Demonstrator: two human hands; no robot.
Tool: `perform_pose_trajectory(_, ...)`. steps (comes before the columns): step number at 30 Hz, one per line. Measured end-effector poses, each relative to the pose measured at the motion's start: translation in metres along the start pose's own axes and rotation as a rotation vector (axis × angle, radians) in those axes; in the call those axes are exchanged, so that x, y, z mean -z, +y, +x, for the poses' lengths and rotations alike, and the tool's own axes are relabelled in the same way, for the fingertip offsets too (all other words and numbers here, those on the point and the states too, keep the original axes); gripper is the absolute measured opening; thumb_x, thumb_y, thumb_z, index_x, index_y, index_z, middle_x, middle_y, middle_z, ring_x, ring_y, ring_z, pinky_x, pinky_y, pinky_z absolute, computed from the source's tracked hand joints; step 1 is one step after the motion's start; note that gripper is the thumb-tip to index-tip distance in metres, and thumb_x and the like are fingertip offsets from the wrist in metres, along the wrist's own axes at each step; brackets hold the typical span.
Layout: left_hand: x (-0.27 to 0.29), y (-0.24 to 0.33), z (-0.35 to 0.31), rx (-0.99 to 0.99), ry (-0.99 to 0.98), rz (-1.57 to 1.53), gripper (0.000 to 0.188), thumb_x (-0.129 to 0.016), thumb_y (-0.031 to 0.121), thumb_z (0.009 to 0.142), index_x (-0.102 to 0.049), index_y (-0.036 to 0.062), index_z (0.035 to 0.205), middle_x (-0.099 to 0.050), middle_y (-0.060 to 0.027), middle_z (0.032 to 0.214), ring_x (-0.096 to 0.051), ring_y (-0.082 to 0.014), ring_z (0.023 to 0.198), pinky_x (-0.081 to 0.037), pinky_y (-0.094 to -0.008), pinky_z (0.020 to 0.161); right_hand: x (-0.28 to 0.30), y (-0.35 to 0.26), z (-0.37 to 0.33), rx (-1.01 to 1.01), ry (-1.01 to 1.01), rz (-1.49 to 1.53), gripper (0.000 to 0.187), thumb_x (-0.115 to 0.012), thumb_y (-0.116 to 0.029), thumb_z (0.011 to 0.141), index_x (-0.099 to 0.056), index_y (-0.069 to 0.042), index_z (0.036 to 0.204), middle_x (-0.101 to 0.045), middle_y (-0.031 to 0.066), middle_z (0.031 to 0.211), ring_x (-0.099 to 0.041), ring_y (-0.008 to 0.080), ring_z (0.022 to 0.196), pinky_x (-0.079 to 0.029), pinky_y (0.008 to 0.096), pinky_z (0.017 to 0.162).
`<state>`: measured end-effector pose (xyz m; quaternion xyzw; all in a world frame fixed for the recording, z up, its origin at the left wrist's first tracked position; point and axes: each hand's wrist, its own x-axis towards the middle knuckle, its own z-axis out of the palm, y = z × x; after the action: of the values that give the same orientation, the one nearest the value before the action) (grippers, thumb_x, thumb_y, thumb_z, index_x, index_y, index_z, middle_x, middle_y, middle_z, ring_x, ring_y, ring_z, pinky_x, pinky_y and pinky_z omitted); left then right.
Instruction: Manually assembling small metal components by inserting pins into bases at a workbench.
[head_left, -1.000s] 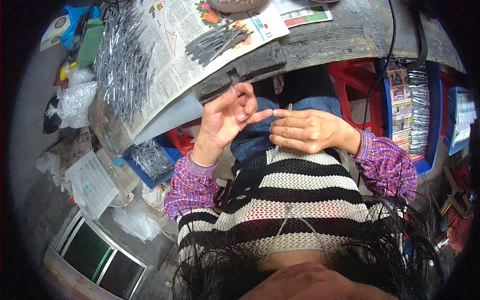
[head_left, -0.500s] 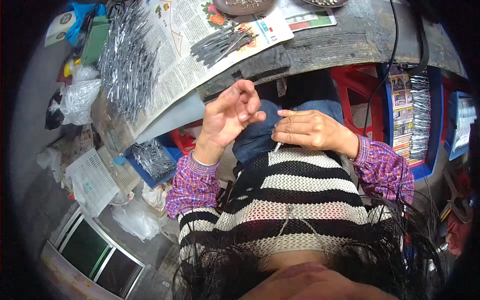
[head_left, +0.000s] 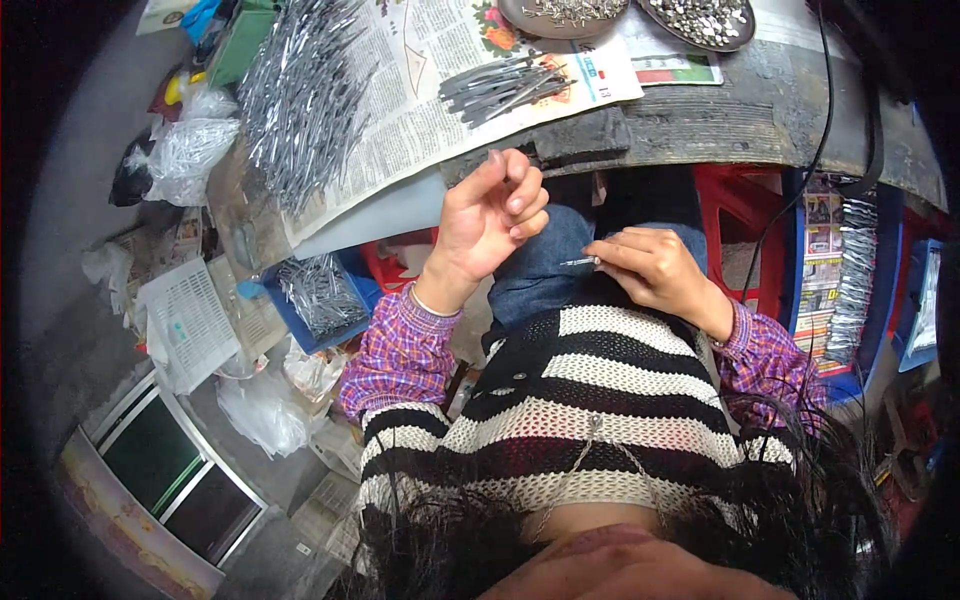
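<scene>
Above my lap, my right hand [head_left: 655, 265] is closed in a pinch on a slim silvery metal piece [head_left: 580, 262], whose thin end sticks out to the left of the fingertips. My left hand [head_left: 492, 215] hangs just short of the table's near edge, palm showing, fingers half curled and apart with nothing visible in them. On the newspaper [head_left: 400, 130] beyond it lies a small bundle of slim dark grey metal pieces [head_left: 500, 88]. Farther left on the table spreads a big heap of similar silvery pieces [head_left: 300, 100].
Two dark dishes hold small metal parts: one dish [head_left: 565, 32] at the far middle, another dish [head_left: 700, 40] beside it. A blue bin [head_left: 320, 335] of metal pieces sits below left. At right stands a blue tray [head_left: 880, 300] with rows of pieces. A black cable [head_left: 825, 110] hangs nearby.
My right hand has turned, so more of the slim metal piece shows at its fingertips. My left hand's fingers have drawn in a little. The whole view has shifted.
</scene>
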<state>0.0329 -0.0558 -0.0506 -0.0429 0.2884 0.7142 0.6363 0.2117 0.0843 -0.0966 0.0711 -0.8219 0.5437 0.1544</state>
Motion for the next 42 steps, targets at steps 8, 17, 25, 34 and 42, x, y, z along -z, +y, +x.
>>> perform_pose_trajectory(8,-0.022,0.037,0.018,-0.264,0.084,0.6,0.016,-0.058,0.015,0.086,-0.054,0.0023,0.096,-0.056,-0.0057,0.076,-0.051,-0.0118,0.062,-0.042,-0.0221,0.054,0.003,0.0,0.0,-0.134,0.04,0.088,0.017,-0.064,-0.004,0.074,-0.062,0.001,0.091,-0.059,0.013,0.071,-0.06,0.0286,0.064,-0.047,0.0358,0.056)
perform_pose_trajectory(17,-0.054,0.089,0.119,-0.66,0.216,1.703,0.024,-0.059,0.003,0.074,-0.063,0.0017,0.098,-0.057,0.0013,0.069,-0.049,-0.004,0.057,-0.041,-0.0198,0.052,0.005,0.0,-0.006,-0.171,0.062,0.088,0.018,-0.065,0.0,0.073,-0.064,0.001,0.091,-0.062,0.0131,0.071,-0.061,0.0261,0.063,-0.046,0.0327,0.055)
perform_pose_trajectory(25,-0.039,0.077,0.15,-1.013,0.078,2.038,0.012,-0.063,0.009,0.072,-0.067,0.0046,0.082,-0.063,-0.0117,0.076,-0.062,-0.0268,0.069,-0.048,-0.0339,0.066,0.011,0.0,-0.007,-0.294,0.087,0.146,0.022,-0.062,-0.005,0.078,-0.063,0.001,0.099,-0.062,0.0147,0.076,-0.062,0.0275,0.067,-0.048,0.0329,0.059)
perform_pose_trajectory(34,-0.038,0.081,0.143,-0.957,0.158,1.936,0.008,-0.062,0.009,0.074,-0.066,0.0044,0.08,-0.064,-0.0091,0.075,-0.062,-0.0174,0.061,-0.049,-0.0273,0.058,0.01,0.004,-0.009,-0.457,0.176,0.502,0.025,-0.054,-0.007,0.085,-0.061,0.001,0.107,-0.065,0.0094,0.079,-0.061,0.0143,0.071,-0.047,0.0259,0.065)
perform_pose_trajectory(42,-0.04,0.08,0.142,-0.975,0.145,2.025,0.014,-0.065,0.011,0.073,-0.067,0.0074,0.086,-0.063,-0.0077,0.078,-0.06,-0.0205,0.069,-0.048,-0.0308,0.065,0.013,0.007,-0.015,-0.657,0.152,0.825,0.027,-0.052,-0.012,0.091,-0.059,-0.001,0.114,-0.063,0.0016,0.081,-0.052,0.0029,0.069,-0.041,0.0165,0.058)
